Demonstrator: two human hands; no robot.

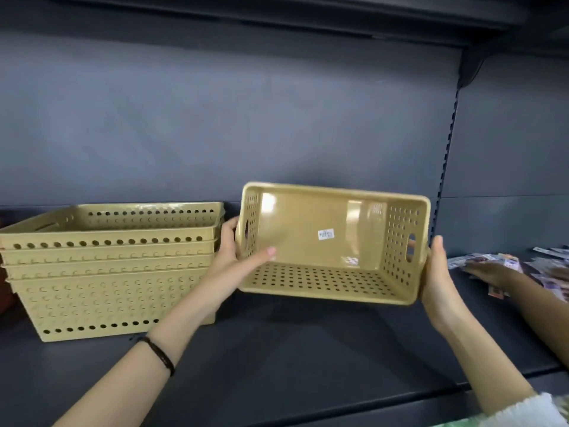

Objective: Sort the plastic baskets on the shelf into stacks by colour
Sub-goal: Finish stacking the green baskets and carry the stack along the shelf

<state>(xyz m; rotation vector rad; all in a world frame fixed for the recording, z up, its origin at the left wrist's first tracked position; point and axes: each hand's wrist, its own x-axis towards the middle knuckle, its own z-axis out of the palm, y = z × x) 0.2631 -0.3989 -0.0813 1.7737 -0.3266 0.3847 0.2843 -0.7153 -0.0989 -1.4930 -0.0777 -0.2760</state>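
Tan basket (323, 238) held between both hands (234, 254).

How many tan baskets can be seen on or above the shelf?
5. Four are nested in a stack at the left of the shelf. One basket is held tipped toward the camera between the left hand and right hand. More may be hidden inside the stack.

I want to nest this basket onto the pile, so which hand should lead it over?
Probably the left hand: it grips the held basket on the end nearest the tan stack. The right hand holds the far end.
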